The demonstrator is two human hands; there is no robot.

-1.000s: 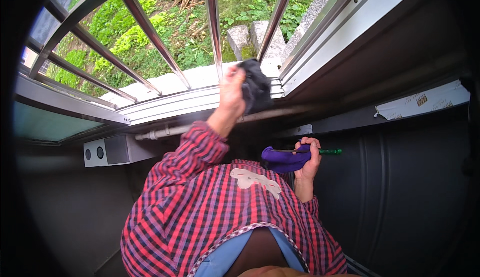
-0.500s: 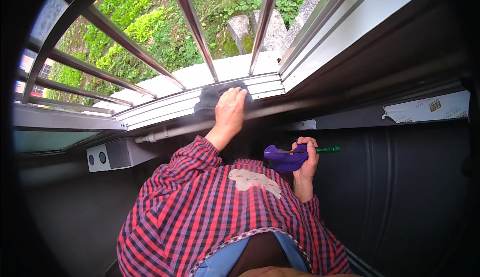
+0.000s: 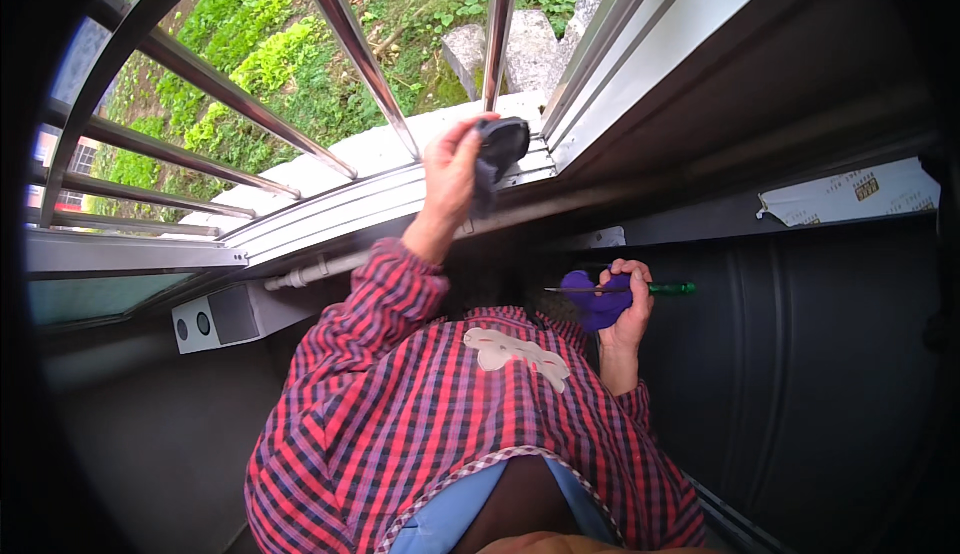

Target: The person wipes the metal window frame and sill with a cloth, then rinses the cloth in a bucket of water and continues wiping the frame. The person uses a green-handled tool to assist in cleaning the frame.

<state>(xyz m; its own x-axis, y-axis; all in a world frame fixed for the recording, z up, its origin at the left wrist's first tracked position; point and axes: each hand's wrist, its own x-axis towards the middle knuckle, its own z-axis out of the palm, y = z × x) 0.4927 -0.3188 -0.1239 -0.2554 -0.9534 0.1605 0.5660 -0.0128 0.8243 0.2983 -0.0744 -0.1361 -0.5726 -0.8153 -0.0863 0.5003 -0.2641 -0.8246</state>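
Observation:
My left hand [image 3: 450,184] is closed on a dark grey cloth [image 3: 503,144], which it holds bunched above the right end of the white window track [image 3: 350,206]. Part of the cloth hangs down past the track, slightly blurred. Lower and to the right, in front of my chest, my right hand [image 3: 630,312] grips a purple cloth [image 3: 595,306] together with a screwdriver. The green handle [image 3: 674,289] of the screwdriver sticks out to the right of the fist, and its thin shaft lies across the purple cloth, pointing left.
Metal bars [image 3: 350,39] rise beyond the track, with a garden outside. A white window frame [image 3: 680,54] stands at the right. Below the sill run a pale pipe [image 3: 318,272] and a white-and-grey box [image 3: 222,316]. A dark panel [image 3: 800,354] fills the right side.
My left hand has lifted the dark cloth off the track and moved it up and right. The right hand has shifted slightly right, still holding the purple cloth and screwdriver.

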